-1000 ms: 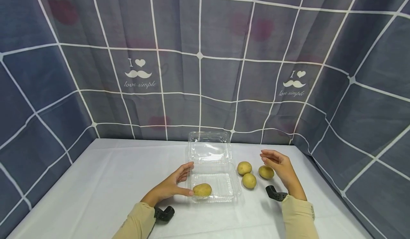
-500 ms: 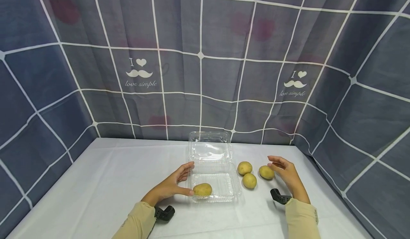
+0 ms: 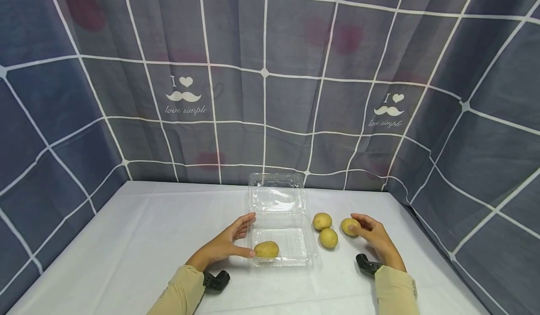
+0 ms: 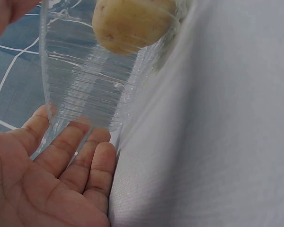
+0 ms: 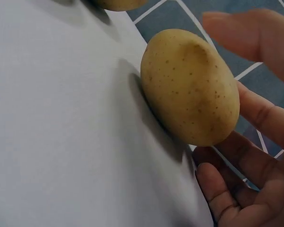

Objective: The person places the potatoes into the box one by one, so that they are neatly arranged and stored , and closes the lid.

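My left hand (image 3: 228,240) rests at the left side of a clear plastic clamshell container (image 3: 291,240), thumb near its front corner and fingertips along its edge. In the left wrist view the fingers (image 4: 99,165) lie extended against the ridged wall. One potato (image 3: 266,250) lies inside, at the front left. My right hand (image 3: 375,237) is around another potato (image 5: 189,87) on the table. Its thumb (image 5: 246,33) is raised just off the potato in the right wrist view, while the other fingers reach behind and under it.
Two more potatoes, a rear one (image 3: 322,221) and a front one (image 3: 328,238), lie between the container and my right hand. The container's lid (image 3: 276,193) stands open toward the back curtain (image 3: 236,94). A white cloth covers the table (image 3: 139,240).
My right hand first drew back to the right, then came down and in around the rightmost potato. My left hand and the container have stayed in place.
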The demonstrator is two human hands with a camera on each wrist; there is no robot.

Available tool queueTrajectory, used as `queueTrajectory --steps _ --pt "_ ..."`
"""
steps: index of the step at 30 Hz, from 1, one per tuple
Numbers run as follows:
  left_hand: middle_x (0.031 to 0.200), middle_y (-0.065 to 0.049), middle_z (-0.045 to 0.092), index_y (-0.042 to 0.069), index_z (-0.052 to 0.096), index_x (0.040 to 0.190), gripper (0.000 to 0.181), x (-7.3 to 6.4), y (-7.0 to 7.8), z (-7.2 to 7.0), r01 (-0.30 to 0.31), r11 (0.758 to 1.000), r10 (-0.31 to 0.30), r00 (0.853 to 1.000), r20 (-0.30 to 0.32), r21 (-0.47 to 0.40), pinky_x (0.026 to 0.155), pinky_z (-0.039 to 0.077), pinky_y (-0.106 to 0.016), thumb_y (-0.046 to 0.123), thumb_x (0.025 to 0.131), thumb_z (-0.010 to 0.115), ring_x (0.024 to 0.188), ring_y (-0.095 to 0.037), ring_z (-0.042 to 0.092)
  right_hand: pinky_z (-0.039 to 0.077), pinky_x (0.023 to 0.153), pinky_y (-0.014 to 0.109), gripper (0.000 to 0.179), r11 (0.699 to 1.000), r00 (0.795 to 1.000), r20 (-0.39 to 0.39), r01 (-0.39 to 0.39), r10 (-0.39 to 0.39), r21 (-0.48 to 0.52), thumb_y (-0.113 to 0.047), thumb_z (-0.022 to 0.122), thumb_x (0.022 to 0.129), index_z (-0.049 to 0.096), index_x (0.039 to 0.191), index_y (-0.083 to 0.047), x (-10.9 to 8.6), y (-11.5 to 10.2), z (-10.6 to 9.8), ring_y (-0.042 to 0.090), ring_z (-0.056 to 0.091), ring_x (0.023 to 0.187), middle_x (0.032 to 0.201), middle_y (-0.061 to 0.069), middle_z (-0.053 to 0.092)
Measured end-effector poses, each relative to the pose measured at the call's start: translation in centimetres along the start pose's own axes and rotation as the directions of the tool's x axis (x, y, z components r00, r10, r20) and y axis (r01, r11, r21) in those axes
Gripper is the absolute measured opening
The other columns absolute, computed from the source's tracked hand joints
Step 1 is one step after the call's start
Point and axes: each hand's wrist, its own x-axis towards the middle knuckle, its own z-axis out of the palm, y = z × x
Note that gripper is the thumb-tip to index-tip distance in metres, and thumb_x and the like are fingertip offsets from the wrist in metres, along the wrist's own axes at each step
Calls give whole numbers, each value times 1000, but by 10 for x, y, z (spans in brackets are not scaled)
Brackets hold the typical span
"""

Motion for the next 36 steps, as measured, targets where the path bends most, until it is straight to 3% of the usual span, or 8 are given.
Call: queueTrajectory --steps 8,12,15,19,22,26,33,36 --pt "173 -25 31 5 27 170 111 2 -11 -2 9 1000 -9 1000 -9 -17 126 39 -37 25 85 95 157 -34 38 53 89 15 70 999 999 31 32 -33 22 -2 82 93 49 153 12 1 4 0 3 62 104 145 24 61" --pt "174 -19 31 11 28 171 110 4 -17 -3 44 998 -44 999 -10 -40 125 38 -30 26 84 96 156 -25 38 52 89 14 70 1000 1000 15 25 -25 16 0 82 92 49 152 13 1 4 2 3 61 104 144 26 60" --pt "174 -21 31 10 28 171 110 2 -10 -2 45 999 -45 999 -9 -31 125 38 -30 26 85 95 156 -27 39 52 88 13 70 1000 1000 0 19 -19 12 0 83 91 50 152 13 1 5 3 4 61 103 141 24 62" --pt "171 -32 28 0 24 169 112 -1 14 1 29 999 -29 1000 6 -18 127 37 -43 28 87 94 156 -47 33 52 87 14 69 1000 1000 -16 15 -15 2 -1 83 91 51 151 13 3 4 3 6 62 102 137 22 64" --pt "172 -33 26 -2 23 169 112 -3 25 3 58 998 -58 998 12 -15 128 36 -43 28 87 93 157 -50 31 53 86 14 68 1000 1000 -27 14 -14 -14 -2 84 91 53 149 13 3 3 3 8 62 102 135 22 65" --pt "172 -32 25 -2 22 169 112 -4 28 3 79 997 -79 997 7 -11 127 36 -38 25 87 94 157 -49 30 53 85 14 66 999 999 -41 12 -14 -35 -3 85 91 55 147 13 1 1 4 10 63 102 134 23 66" --pt "172 -33 24 -5 21 169 113 -3 25 4 73 996 -73 997 6 -42 117 37 -15 21 87 94 157 -53 27 53 88 17 65 997 998 -51 38 -41 -63 -5 86 91 57 146 12 0 -7 3 12 63 107 137 24 67" --pt "172 -33 24 -4 21 169 113 -3 25 4 73 997 -73 997 6 -40 119 37 -17 22 87 94 157 -53 27 52 92 21 63 993 997 -42 54 -59 -105 -8 85 93 58 146 11 1 -10 1 22 64 117 142 25 65"
